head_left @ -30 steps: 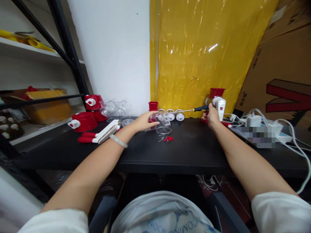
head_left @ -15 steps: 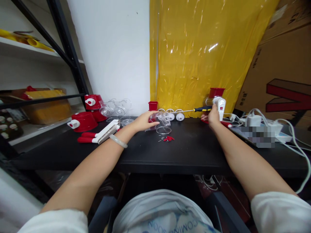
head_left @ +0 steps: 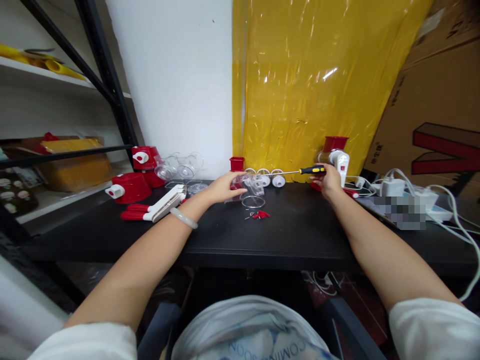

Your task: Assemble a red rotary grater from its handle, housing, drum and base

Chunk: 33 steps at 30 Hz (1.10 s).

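My left hand (head_left: 222, 188) rests at the back middle of the black table (head_left: 292, 235), its fingers closed on a clear plastic part (head_left: 252, 184). A clear ring (head_left: 252, 201) and a few small red pieces with screws (head_left: 258, 215) lie just in front of that part. My right hand (head_left: 329, 181) holds a screwdriver with a yellow and black handle (head_left: 312, 170), its long shaft pointing left toward three white wheels (head_left: 270, 178). A red and white appliance (head_left: 336, 155) stands right behind this hand.
Red bowls with white knobs (head_left: 129, 187), clear domes (head_left: 180, 167) and a white and red handle piece (head_left: 157, 207) lie at the left. White chargers and cables (head_left: 412, 192) fill the right side. Yellow film (head_left: 300, 80) and cardboard boxes (head_left: 438, 100) stand behind. A metal shelf (head_left: 56, 150) is at left.
My right hand has shifted slightly left and lifted the screwdriver handle clear of the red and white appliance. My left hand has stayed on the clear part.
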Tool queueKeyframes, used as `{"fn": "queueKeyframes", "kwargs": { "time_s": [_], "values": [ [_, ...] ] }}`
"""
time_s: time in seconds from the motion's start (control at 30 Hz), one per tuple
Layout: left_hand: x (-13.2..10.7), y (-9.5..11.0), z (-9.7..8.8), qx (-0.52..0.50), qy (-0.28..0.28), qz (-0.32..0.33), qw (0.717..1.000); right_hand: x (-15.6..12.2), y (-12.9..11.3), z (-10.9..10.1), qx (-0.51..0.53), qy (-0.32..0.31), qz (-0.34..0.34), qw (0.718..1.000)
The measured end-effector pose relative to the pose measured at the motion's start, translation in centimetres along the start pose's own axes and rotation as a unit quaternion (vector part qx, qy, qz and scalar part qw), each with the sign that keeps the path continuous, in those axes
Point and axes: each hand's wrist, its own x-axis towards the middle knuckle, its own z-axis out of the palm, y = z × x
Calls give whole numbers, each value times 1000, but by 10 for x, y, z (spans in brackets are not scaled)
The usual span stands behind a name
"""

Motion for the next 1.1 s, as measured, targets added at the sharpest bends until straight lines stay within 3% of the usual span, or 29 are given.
{"fn": "queueKeyframes", "kwargs": {
  "time_s": [0.33,0.53,0.7,1.1],
  "values": [
    [1,-1,0,3,-1,-9,1000,6,11,-7,-67,-8,-94,993],
    [0,-3,1,1,0,-12,1000,-4,1,-2,2,-20,-15,1000],
    [0,-2,0,2,0,-7,1000,-9,-4,-1,2,-9,-7,1000],
    [0,0,0,1,2,-11,1000,11,13,-8,-68,-18,-112,991]
  ]
}}
